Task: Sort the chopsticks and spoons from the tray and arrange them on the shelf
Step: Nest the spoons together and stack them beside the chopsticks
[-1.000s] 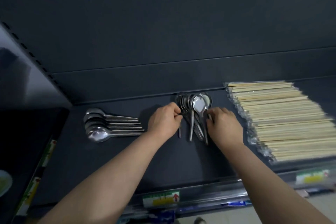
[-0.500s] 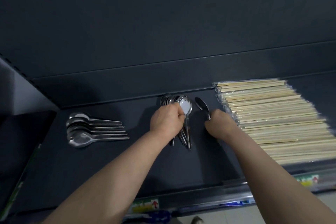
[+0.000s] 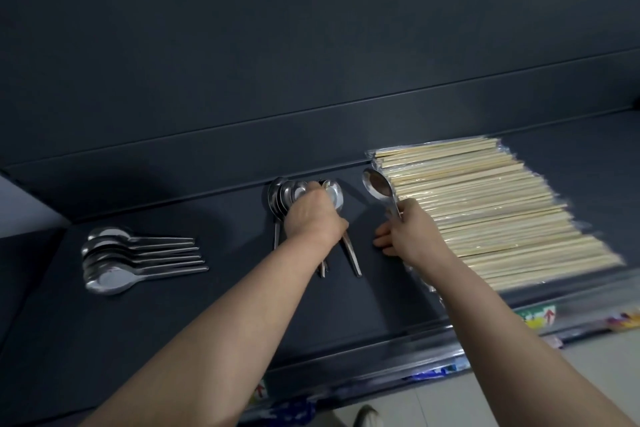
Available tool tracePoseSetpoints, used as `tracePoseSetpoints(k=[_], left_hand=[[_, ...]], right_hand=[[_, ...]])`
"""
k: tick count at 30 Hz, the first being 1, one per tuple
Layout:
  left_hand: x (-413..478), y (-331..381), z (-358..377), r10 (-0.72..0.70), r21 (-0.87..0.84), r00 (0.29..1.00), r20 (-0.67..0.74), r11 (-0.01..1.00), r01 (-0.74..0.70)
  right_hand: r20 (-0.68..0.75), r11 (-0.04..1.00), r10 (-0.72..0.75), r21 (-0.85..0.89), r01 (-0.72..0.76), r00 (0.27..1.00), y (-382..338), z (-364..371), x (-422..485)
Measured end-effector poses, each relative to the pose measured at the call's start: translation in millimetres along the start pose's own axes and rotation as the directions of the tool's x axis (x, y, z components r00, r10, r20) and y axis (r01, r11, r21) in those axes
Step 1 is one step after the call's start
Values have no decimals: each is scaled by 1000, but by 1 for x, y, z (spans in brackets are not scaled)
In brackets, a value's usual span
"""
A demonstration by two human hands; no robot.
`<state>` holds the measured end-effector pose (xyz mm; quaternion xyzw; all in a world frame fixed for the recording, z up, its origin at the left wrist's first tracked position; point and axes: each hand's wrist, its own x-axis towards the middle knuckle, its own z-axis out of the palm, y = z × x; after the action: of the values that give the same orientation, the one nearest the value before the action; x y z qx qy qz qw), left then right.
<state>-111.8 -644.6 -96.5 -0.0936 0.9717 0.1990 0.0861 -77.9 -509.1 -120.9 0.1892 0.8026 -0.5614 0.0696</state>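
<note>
Head view: spoon-sorting step. Left hand (image 3: 313, 220) grips the spoon bunch (image 3: 281, 198) on the shelf (image 3: 207, 315), left of the chopstick pack (image 3: 485, 211). Right hand (image 3: 407, 236) pinches a single spoon (image 3: 377, 184) by its handle, just beside the pack's left edge (other fingers spread). Finished spoon row (image 3: 114, 260) lies far left of the pack. Next, probably: lay the single spoon flat with its bowl aligned.
</note>
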Motion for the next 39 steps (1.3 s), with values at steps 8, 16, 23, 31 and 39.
tracePoseSetpoints(k=[8,16,23,31,39], left_hand=[[-6,-24,0,-94,-297,994,48,949,104],[-34,-19,-4,-43,-804,965,260,543,241],[-45,-18,-6,-18,-853,977,214,485,196],[-34,-36,-10,-95,-819,994,-44,574,19],[-36,-104,-36,-128,-883,992,-2,466,58]], right_hand=[[60,998,-14,55,10,998,2,6,-8],[149,971,-58,237,22,987,-13,23,-21],[168,965,-81,261,35,983,-15,23,-39],[215,979,-148,169,112,965,-15,26,-44],[457,877,-232,-284,388,859,-35,68,-50]])
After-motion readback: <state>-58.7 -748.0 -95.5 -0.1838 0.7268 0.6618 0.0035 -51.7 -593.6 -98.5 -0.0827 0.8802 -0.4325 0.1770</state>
